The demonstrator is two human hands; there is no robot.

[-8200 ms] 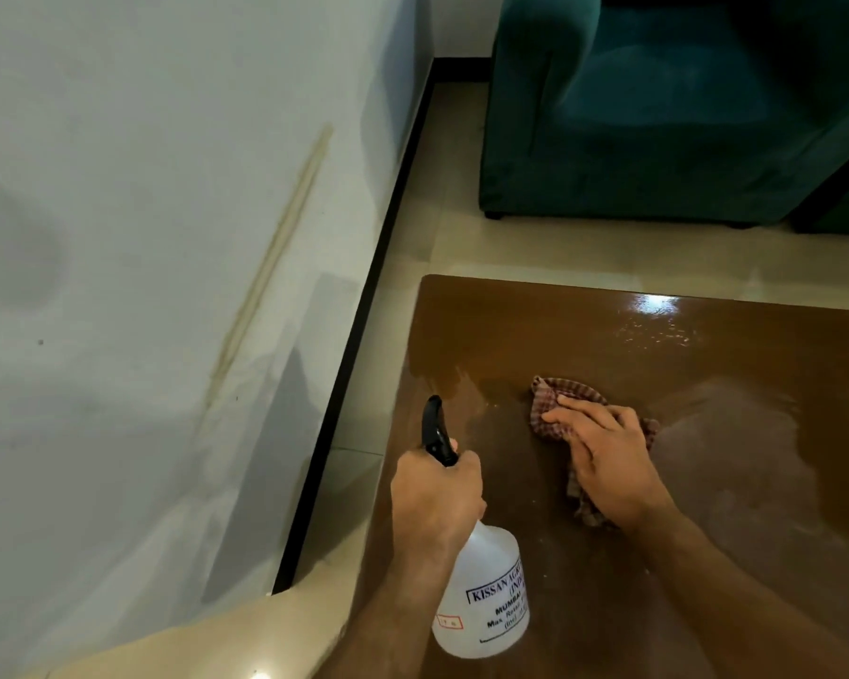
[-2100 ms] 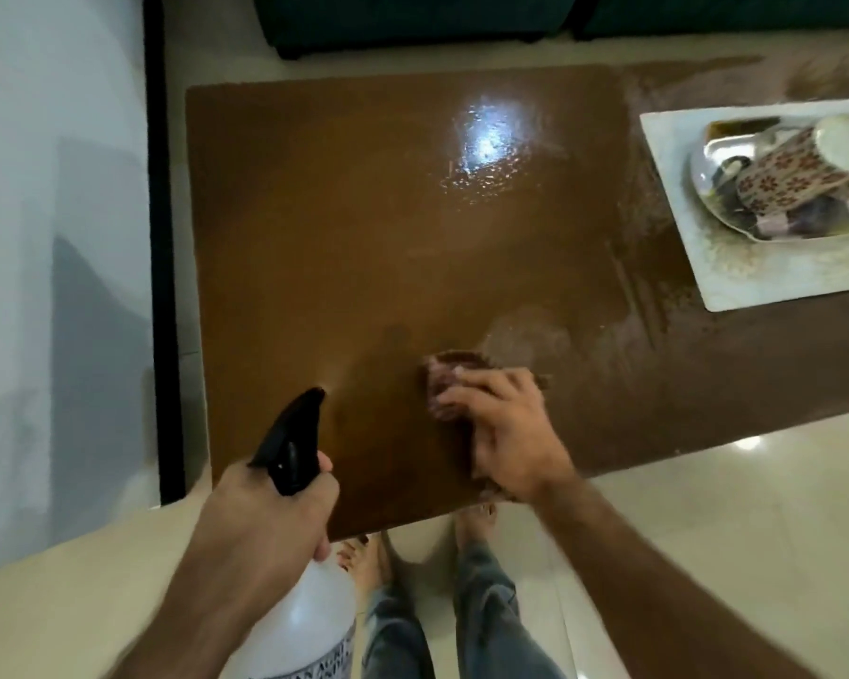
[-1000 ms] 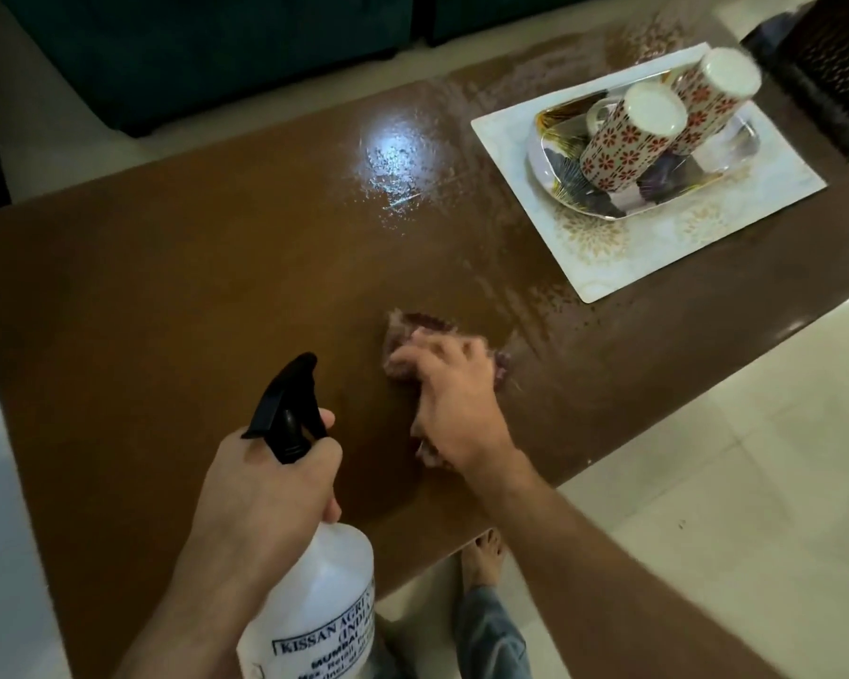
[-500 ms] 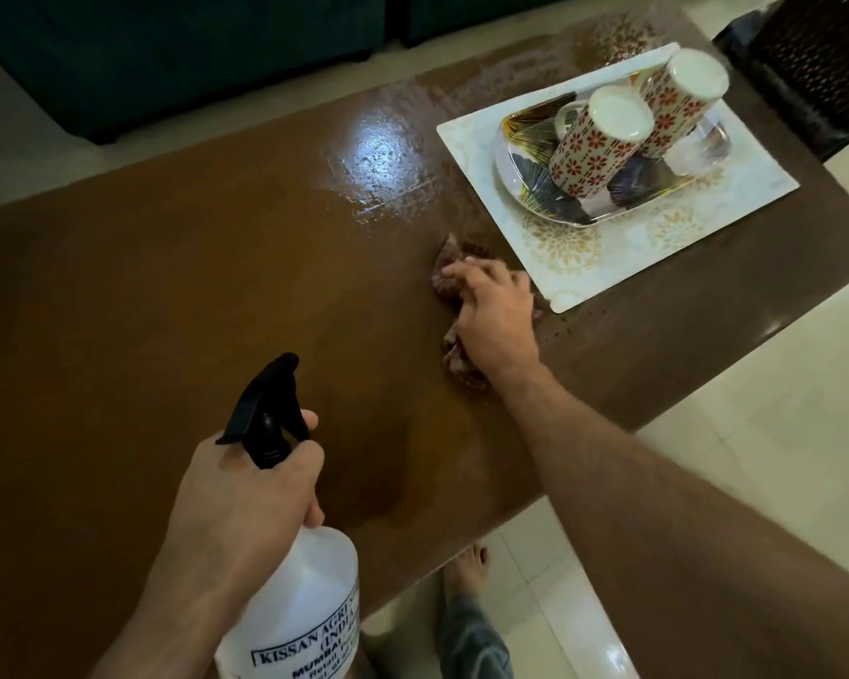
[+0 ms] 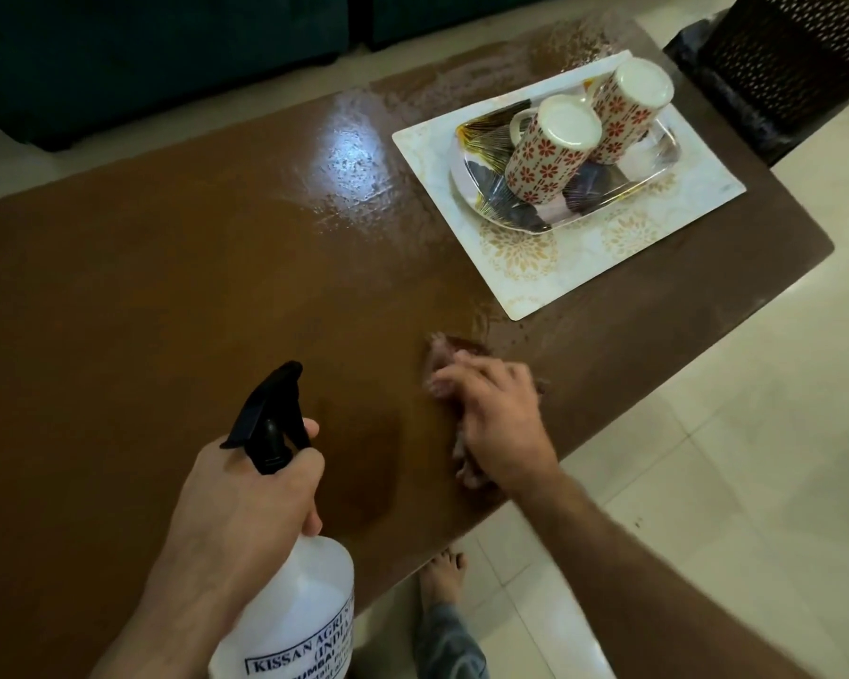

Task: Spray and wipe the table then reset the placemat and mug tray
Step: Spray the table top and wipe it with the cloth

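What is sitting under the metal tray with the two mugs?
The tray rests on a white placemat with gold medallions, which lies on the brown table. The placemat's middle and the tabletop beneath it are covered.

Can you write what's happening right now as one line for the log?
step: wiping | left hand: holds spray bottle | right hand: presses cloth on table | mugs: on tray
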